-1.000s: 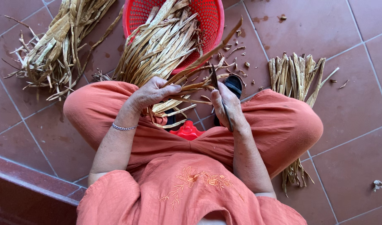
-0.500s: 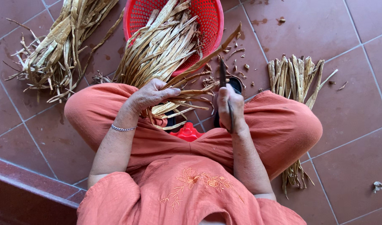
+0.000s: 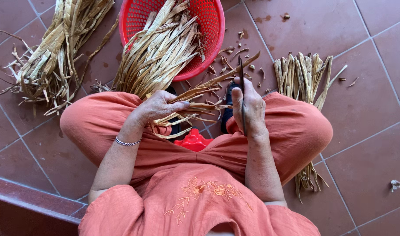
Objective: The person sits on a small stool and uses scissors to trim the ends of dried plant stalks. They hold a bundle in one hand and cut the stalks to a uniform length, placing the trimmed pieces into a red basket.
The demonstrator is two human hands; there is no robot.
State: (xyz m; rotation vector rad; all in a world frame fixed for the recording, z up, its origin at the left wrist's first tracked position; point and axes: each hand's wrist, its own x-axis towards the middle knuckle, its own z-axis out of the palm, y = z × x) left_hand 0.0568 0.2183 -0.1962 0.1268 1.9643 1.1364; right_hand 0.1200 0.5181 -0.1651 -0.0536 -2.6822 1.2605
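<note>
My left hand (image 3: 156,107) grips a bunch of dried tan plant strips (image 3: 200,98) held across my lap. My right hand (image 3: 250,107) is closed around a thin dark blade (image 3: 242,83) that points up and away from me, its tip touching one long strip that sticks out toward the upper right. I sit low on a red stool (image 3: 193,142) in orange clothes, knees spread. A silver bracelet (image 3: 128,142) circles my left wrist.
A red mesh basket (image 3: 213,26) full of dried strips stands just ahead. A loose heap of strips (image 3: 56,57) lies at the left, a trimmed bundle (image 3: 302,81) at the right by my knee. Small scraps dot the reddish floor tiles (image 3: 366,131).
My right hand has shifted the blade slightly upward along the long strip. The left hand keeps its hold on the bunch, almost unmoved.
</note>
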